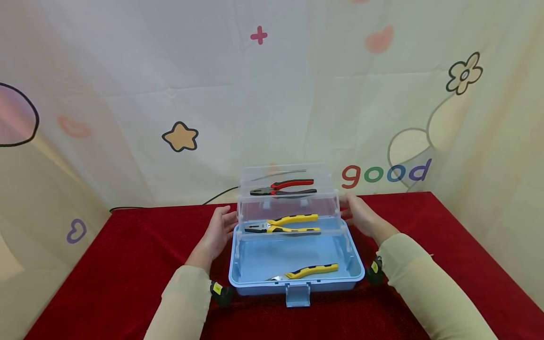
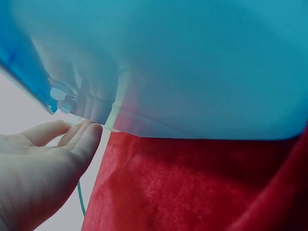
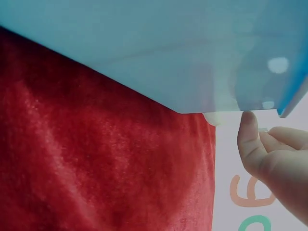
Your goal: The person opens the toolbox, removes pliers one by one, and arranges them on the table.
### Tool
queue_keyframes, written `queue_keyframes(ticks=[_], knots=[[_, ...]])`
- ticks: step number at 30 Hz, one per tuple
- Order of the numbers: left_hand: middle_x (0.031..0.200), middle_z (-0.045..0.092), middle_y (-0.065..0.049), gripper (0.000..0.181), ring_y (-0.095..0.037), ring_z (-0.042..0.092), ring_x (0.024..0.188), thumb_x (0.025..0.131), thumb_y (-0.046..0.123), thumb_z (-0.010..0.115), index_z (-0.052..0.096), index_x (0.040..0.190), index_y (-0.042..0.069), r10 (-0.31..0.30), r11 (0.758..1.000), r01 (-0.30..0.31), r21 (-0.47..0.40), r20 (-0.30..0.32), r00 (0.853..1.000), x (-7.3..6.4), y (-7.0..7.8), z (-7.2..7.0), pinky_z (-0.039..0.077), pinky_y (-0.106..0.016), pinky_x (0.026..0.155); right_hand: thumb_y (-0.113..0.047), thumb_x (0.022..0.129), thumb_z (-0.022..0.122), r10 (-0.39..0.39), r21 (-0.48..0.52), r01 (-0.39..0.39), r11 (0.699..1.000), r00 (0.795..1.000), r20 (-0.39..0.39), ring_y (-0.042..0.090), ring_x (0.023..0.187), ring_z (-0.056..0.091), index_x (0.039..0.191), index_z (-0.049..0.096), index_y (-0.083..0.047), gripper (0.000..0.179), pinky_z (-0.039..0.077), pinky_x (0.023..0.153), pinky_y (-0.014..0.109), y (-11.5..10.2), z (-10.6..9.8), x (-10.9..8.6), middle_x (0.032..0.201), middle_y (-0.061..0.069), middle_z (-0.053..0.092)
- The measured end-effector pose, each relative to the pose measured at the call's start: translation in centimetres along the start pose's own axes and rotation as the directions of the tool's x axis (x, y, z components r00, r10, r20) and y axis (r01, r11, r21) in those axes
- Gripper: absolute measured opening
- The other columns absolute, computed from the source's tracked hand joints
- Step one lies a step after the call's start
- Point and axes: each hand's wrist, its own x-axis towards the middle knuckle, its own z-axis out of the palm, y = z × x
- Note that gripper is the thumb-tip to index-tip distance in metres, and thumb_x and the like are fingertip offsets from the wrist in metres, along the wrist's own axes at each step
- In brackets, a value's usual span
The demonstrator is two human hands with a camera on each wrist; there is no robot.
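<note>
Blue plastic forms the toolbox (image 1: 329, 286) between your hands on the red cloth (image 1: 140, 264), with red pliers (image 1: 294, 182) and yellow pliers (image 1: 293, 219) in its raised clear trays (image 1: 289, 208). Your left hand (image 1: 217, 232) and right hand (image 1: 361, 213) flank those trays — both loosely open, holding nothing — though I cannot tell whether the fingertips touch.

Red-draped table (image 1: 148, 264), plush-looking surface, open light-blue toolbox (image 1: 293, 252) resting directly on it
</note>
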Motion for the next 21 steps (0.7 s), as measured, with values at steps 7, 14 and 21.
queue_keyframes(ticks=[7,14,21], knots=[[0.151,0.034,-0.015,0.07,-0.034,0.035,0.137,0.094,0.049,0.029,0.029,0.147,0.004,-0.013,1.0,0.013,-0.008,-0.01,1.0,-0.2,-0.06,0.08,0.026,-0.048,0.115,-0.031,0.095,0.03,0.032,0.038,-0.032,0.999,0.999,0.0,0.035,0.126,0.042,0.147,0.029,-0.012,0.055,0.044,0.101,0.048,0.07,0.22,0.0,0.147,0.015,0.035],[0.153,0.031,-0.011,0.071,-0.032,0.034,0.138,0.093,0.052,0.033,0.028,0.148,0.007,-0.04,0.999,0.04,-0.01,-0.016,0.999,-0.25,-0.14,-0.03,0.028,-0.045,0.115,-0.032,0.096,0.031,0.038,0.007,-0.038,0.999,0.999,-0.01,0.036,0.126,0.043,0.145,0.033,-0.011,0.054,0.044,0.102,0.048,0.12,0.23,-0.1,0.145,0.016,0.037],[0.155,0.028,-0.011,0.072,-0.033,0.031,0.14,0.093,0.053,0.034,0.026,0.149,0.009,-0.048,0.999,0.048,0.008,-0.002,0.999,-0.36,-0.84,-0.18,0.028,-0.045,0.115,-0.035,0.098,0.03,0.054,-0.028,-0.054,0.998,0.998,-0.009,0.038,0.129,0.04,0.146,0.032,-0.01,0.054,0.042,0.103,0.05,0.24,0.35,-0.19,0.147,0.017,0.036]])
